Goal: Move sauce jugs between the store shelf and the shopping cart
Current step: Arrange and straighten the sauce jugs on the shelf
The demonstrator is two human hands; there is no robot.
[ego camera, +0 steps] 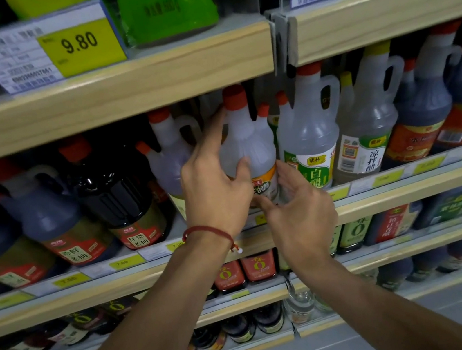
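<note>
Presently both hands are up at the shelf [409, 190], arms stretched forward. Left hand [216, 186] grasps a clear jug [248, 141]: thumb laid across the front of its body, fingers [220, 127] running up its left flank toward the neck. Red cord bracelet [211, 231] on that wrist. Right hand [300, 212] sits lower and to the right of the left, fingers loosely spread and released, cupped at the jug's lower right corner beside its yellow label; whether the fingertips actually meet the plastic, cannot tell. Jug upright between the two hands, orange-red cap just under the edge of the upper shelf board [117, 87]. Its base is hidden behind the hands, so cannot tell if it rests on the shelf. Just right of the right hand's fingertips stands a green-labelled jug [310, 146], clear, handle on its right side. Left of the left hand, a second clear jug [169, 160] partly behind the knuckles, then dark sauce jugs [123, 199]. Under the forearms, lower shelves with small red-labelled bottles [244, 270]. Above and left of the hands, a yellow price tag [79, 44] reading 9.80.
</note>
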